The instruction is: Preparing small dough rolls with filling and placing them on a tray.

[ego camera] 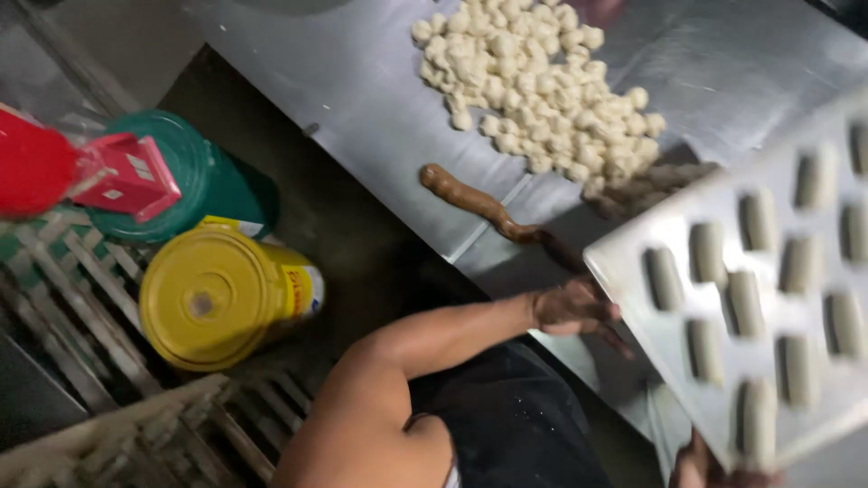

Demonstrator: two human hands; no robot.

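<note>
A pale metal tray (633, 262) carrying several elongated dough pieces (705, 251) in rows is held tilted over the steel table (362, 81). My left hand (571, 309), smeared dark, grips the tray's left edge near its corner, with my bare arm reaching in from the bottom. My right hand (698, 466) is only partly visible at the bottom edge, under the tray's near side, holding it. A heap of small round dough balls (533, 81) lies on the table beyond the tray. A brown rope-like strip (470, 201) lies on the table between the heap and my left hand.
Left of the table, on the floor, stand a yellow lidded can (212, 298), a green lidded bucket (203, 176) and a red container (36, 167) with a red box (131, 176). A slatted wooden rack (81, 289) lies beneath them. A dark gap (344, 235) separates table and cans.
</note>
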